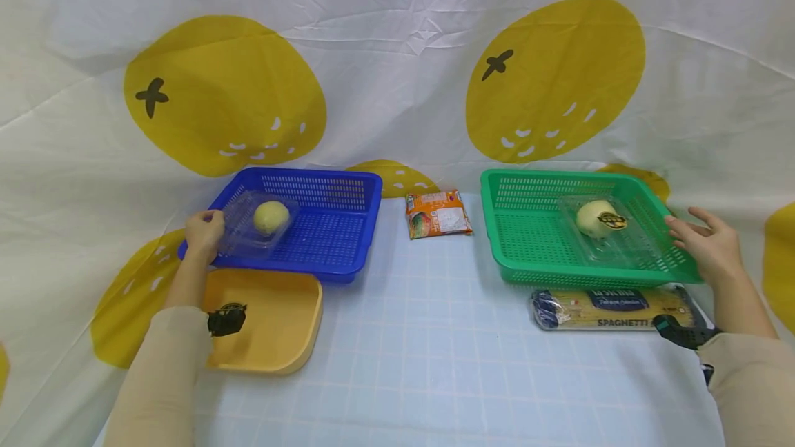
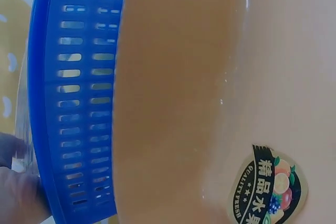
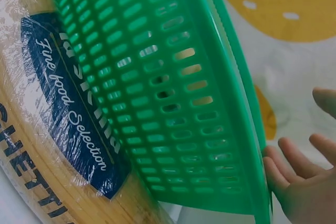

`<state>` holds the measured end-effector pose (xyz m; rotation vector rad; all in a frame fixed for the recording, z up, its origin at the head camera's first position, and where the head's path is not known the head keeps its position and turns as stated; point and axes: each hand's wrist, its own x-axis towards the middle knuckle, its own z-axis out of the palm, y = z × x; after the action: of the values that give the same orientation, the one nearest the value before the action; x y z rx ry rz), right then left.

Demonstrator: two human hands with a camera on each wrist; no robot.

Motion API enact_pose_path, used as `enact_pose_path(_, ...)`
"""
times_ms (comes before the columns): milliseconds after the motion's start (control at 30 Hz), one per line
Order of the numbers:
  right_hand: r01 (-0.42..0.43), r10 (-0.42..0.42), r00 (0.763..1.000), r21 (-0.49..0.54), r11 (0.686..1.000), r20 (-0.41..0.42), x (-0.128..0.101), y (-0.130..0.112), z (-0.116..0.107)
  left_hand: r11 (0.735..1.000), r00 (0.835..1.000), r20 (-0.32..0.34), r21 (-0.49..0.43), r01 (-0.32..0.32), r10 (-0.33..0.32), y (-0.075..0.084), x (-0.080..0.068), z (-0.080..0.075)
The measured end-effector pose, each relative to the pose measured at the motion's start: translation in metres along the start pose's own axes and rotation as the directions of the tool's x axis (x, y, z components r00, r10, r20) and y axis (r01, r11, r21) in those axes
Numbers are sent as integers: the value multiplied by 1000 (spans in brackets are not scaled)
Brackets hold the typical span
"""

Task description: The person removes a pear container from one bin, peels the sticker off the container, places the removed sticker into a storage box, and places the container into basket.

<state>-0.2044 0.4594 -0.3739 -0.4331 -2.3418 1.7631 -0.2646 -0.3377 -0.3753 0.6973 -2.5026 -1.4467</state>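
Note:
In the head view my left hand (image 1: pixel 205 232) is at the left side of the blue basket (image 1: pixel 323 219), pinching the edge of a clear plastic container (image 1: pixel 243 248). A pale yellow, round fruit (image 1: pixel 270 217) lies in that container. On the other side, my right hand (image 1: pixel 711 243) has its fingers spread at the right rim of the green basket (image 1: pixel 528 240). That basket holds another clear plastic container (image 1: pixel 633 247) with a pale round fruit (image 1: pixel 590 219) and a black-and-gold sticker. In the right wrist view the fingertips (image 3: pixel 273 163) are right at the green rim.
A yellow-orange bin (image 1: pixel 273 323) with a fruit sticker (image 2: pixel 270 187) stands before the blue basket. A spaghetti pack (image 1: pixel 596 309) lies before the green basket. Between the baskets is an orange packet (image 1: pixel 437 214). A fruit-print cloth (image 1: pixel 397 74) hangs behind.

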Motion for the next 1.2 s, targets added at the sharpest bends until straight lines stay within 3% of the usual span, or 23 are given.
enact_pose_path(167, -27, 30, 1000, -175, 984, 11, 4, 1, 1, 995, 999, 33, 90, -30, 27, -1, -2, -4)
enact_pose_path(267, -41, 51, 998, -288, 957, 25, 5, -1, 4, 983, 995, 12, 158, -96, 95, -2, -2, -2)
enact_pose_path(400, -43, 64, 997, -327, 944, 52, 8, -1, 7, 955, 984, -22, 246, -164, 174, -3, -4, 4)
enact_pose_path(500, -27, 55, 996, -363, 932, 68, 11, 2, 7, 945, 976, -25, 257, -203, 217, -4, -4, 9)
enact_pose_path(633, -14, 49, 995, -384, 923, 82, 19, 11, 7, 917, 948, -6, 257, -305, 317, -5, -6, 14)
enact_pose_path(767, -6, 47, 994, -396, 918, 95, 23, 18, 7, 923, 933, -16, 158, -352, 359, -2, -9, 19)
enact_pose_path(867, 5, 47, 991, -378, 926, 128, 17, 12, 11, 931, 933, 8, -68, -358, 359, 3, -10, 24)
enact_pose_path(933, 5, 51, 987, -349, 937, 151, 12, 7, 13, 914, 935, 70, -249, -320, 347, 8, -13, 27)
enact_pose_path(1033, -1, 63, 984, -343, 939, 170, 10, 3, 14, 861, 927, 188, -465, -207, 325, 17, -18, 33)
enact_pose_path(1100, -1, 67, 982, -354, 935, 174, 11, 4, 15, 860, 923, 242, -488, -151, 300, 26, -23, 38)
enact_pose_path(1200, 2, 71, 979, -357, 934, 190, 12, 5, 15, 870, 910, 283, -473, -141, 301, 41, -30, 50)
